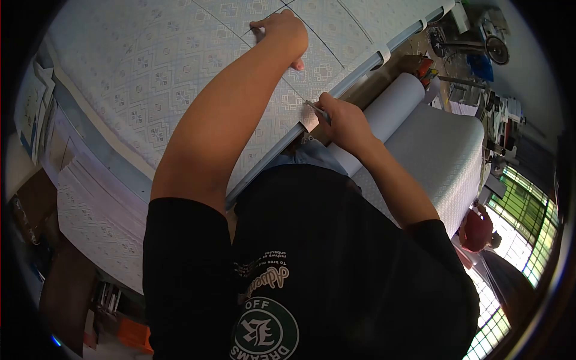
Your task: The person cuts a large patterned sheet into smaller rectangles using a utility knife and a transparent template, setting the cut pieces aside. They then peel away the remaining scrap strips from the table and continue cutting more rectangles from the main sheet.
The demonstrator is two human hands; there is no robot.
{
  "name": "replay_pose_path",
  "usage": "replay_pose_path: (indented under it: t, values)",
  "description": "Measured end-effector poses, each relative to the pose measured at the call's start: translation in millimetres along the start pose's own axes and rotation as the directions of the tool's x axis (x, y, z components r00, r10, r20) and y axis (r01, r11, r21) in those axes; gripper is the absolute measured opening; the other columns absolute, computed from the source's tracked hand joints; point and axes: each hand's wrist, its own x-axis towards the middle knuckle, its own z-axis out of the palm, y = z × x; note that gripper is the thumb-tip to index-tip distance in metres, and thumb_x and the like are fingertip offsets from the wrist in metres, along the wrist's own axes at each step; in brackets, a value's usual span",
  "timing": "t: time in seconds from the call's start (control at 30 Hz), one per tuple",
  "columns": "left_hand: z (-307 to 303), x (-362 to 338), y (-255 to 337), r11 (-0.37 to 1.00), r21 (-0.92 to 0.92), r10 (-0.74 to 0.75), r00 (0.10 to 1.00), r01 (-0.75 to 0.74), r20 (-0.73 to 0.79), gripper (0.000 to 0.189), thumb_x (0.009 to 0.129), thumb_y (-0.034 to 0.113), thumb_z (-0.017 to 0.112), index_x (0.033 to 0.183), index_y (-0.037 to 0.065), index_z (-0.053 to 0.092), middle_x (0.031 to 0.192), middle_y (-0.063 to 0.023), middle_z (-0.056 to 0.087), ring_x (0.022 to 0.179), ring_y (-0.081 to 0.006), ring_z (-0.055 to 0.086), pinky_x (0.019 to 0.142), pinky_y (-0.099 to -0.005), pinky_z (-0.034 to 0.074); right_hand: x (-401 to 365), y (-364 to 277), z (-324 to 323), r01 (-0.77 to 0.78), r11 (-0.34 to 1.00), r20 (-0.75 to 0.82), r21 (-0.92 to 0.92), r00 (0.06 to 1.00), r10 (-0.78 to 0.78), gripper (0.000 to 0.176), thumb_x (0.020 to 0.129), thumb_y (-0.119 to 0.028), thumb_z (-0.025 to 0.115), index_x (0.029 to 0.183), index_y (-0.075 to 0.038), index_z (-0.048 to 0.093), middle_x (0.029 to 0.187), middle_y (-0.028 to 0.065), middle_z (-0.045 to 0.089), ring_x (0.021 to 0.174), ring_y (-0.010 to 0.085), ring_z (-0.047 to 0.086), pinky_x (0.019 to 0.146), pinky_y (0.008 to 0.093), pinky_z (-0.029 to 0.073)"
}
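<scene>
Heavy fisheye on this one: the shot sits in a round frame with black corners, and the lines drawn on the white patterned fabric (pixel 150 78) bow outward. Light on the fabric is soft and even, with no glare and only a faint shadow under my left arm. The window (pixel 528 240), lower right of the fabric, is blown out. My shirt (pixel 336 264) below it is nearly featureless black. Left of the fabric gets murky. The pen (pixel 315 110) in my right hand (pixel 345 123) stays fairly crisp.
</scene>
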Motion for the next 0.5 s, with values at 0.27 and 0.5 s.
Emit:
replay_pose_path:
  t: [0.27,0.5]
  values:
    - [0,3,0,0.999,0.035,0.015,0.999,-0.016,0.032,0.096,0.061,0.054,0.095,0.137,0.006,0.061,0.145,-0.0123,0.052,0.128,-0.0377,0.059,0.103,-0.0662,0.047,5,15,30,0.074,0.986,-0.192,0.152,0.98,-0.044,0.018,0.089,-0.011,0.073,0.1,-0.004,0.062,0.093,0.0152,0.07,0.086,0.0347,0.069,0.073,0.0411,0.055]
    - [-3,18,-27,0.982,0.028,0.186,0.982,-0.185,-0.034,0.064,0.068,0.037,0.092,0.117,0.002,0.072,0.127,-0.0139,0.067,0.112,-0.0334,0.069,0.092,-0.0547,0.057,84,-24,37,0.142,0.981,-0.294,0.13,0.951,-0.099,0.016,0.091,-0.013,0.066,0.101,-0.006,0.056,0.088,0.0174,0.066,0.083,0.0383,0.066,0.073,0.0478,0.052]
